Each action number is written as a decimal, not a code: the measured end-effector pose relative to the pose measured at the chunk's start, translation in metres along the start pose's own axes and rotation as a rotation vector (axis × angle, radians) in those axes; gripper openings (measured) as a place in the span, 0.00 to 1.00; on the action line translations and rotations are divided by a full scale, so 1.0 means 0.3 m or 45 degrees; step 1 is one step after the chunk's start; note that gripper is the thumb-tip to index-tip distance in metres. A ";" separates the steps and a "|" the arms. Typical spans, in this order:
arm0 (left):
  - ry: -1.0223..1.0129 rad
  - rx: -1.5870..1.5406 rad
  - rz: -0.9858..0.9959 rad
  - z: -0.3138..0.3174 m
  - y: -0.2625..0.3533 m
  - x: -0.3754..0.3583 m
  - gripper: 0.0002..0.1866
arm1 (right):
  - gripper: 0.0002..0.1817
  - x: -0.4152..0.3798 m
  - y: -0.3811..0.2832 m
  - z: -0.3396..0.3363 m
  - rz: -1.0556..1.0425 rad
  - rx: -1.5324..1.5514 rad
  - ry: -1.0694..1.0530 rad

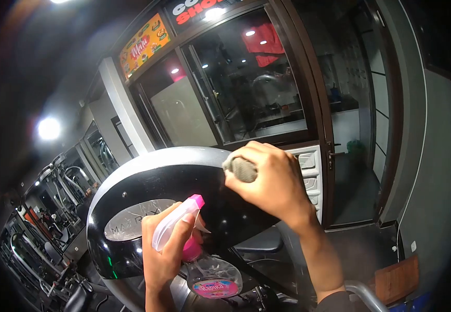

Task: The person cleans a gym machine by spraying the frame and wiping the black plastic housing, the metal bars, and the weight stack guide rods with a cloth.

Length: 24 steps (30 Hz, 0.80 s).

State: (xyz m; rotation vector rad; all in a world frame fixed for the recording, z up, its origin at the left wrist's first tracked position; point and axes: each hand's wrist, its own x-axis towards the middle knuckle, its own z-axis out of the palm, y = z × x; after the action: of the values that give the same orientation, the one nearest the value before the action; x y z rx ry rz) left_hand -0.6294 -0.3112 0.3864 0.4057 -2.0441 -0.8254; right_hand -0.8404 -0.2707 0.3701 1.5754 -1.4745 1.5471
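My left hand [166, 244] is closed around the neck and trigger of a clear spray bottle [212, 275] with a pink nozzle and a pink label. The bottle is tilted, its nozzle toward the upper right. A bunched grey cloth [243, 169] is gripped in my right hand [275, 182], at the upper right rim of a rounded machine cover. That machine cover [194, 179] is glossy black with a silver edge and an oval nameplate [132, 221]. Part of the nameplate is hidden behind my left hand.
Behind the cover stands a glass-windowed counter [251, 78] with an orange menu sign [145, 47]. A dark-framed door [353, 130] is to the right. Gym machines [43, 208] line the left side. A brown wooden board [397, 278] and a grey metal tube [366, 297] are at lower right.
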 end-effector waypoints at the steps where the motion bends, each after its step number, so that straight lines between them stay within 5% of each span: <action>1: 0.010 -0.009 -0.006 0.000 0.002 -0.002 0.16 | 0.12 -0.003 -0.017 0.001 -0.005 -0.057 -0.008; 10: -0.011 0.024 0.136 -0.009 -0.026 0.002 0.16 | 0.08 -0.236 0.005 -0.075 0.311 -0.053 0.160; 18: 0.087 0.221 0.131 -0.013 -0.073 -0.016 0.12 | 0.14 -0.297 -0.173 0.017 0.059 -0.168 0.163; 24: -0.002 0.217 0.124 -0.014 -0.056 -0.011 0.10 | 0.11 -0.406 -0.021 -0.021 0.472 -0.097 0.430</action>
State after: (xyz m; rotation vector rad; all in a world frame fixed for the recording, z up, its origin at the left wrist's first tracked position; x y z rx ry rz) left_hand -0.6243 -0.3233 0.3745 0.3960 -2.1256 -0.5954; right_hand -0.8102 -0.2209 0.2629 0.9704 -1.6643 1.8257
